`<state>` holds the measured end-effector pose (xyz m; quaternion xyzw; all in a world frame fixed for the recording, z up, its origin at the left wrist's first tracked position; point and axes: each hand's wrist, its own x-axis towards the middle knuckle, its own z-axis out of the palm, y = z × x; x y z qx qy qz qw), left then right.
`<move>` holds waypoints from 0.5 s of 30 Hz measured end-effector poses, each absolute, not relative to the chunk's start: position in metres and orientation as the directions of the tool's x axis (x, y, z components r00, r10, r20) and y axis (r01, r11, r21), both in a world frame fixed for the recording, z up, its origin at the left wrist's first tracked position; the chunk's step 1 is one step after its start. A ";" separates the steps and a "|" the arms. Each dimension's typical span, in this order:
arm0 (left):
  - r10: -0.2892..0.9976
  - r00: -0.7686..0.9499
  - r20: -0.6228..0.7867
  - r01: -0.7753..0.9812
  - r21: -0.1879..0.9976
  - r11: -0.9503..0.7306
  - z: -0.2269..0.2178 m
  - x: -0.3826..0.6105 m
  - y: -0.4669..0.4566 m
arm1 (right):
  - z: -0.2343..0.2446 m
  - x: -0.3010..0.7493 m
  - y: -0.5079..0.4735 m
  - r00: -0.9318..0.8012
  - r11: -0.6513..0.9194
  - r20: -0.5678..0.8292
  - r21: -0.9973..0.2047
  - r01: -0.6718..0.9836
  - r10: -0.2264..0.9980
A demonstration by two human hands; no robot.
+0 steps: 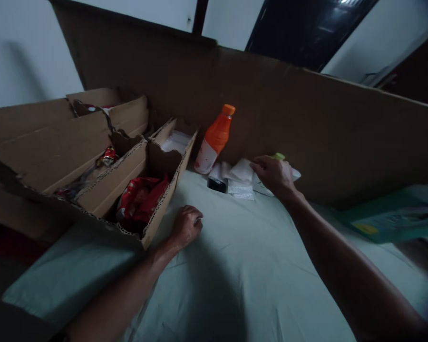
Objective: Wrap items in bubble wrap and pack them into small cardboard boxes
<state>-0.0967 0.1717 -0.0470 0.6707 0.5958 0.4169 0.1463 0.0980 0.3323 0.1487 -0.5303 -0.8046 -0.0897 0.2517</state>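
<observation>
My right hand (274, 175) reaches to the back of the cloth-covered surface, fingers bent down over a cluster of white things. Its fingertips are beside a white plastic packet (241, 171); what they grip, if anything, is hidden. Partly behind this hand shows a light green cap (278, 156). A small black item (217, 184) lies at the cluster's left end. Nearer to me, my left hand (187, 225) is closed low over the cloth, beside the cardboard box; a small pale spot shows at its fingers, too unclear to name.
At left stands a divided cardboard box (128, 159) holding red packets (141, 199) and other wrapped items. An orange bottle (216, 140) leans near the cardboard back wall (306, 118). A green package (395, 213) is at right. Pale green cloth (249, 251) covers the surface.
</observation>
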 end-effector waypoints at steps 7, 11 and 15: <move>0.909 -0.057 0.413 0.676 0.686 -0.269 -0.049 -0.095 0.174 | 0.198 -0.039 0.312 -0.676 0.713 0.375 0.054 0.700 0.635; 0.902 -0.064 0.428 0.666 0.691 -0.280 -0.049 -0.095 0.175 | 0.196 -0.132 0.340 -0.758 0.727 0.105 0.225 0.649 0.644; 0.896 -0.074 0.437 0.671 0.687 -0.280 -0.048 -0.095 0.176 | 0.172 -0.175 0.370 -0.756 0.738 -0.016 0.235 0.633 0.654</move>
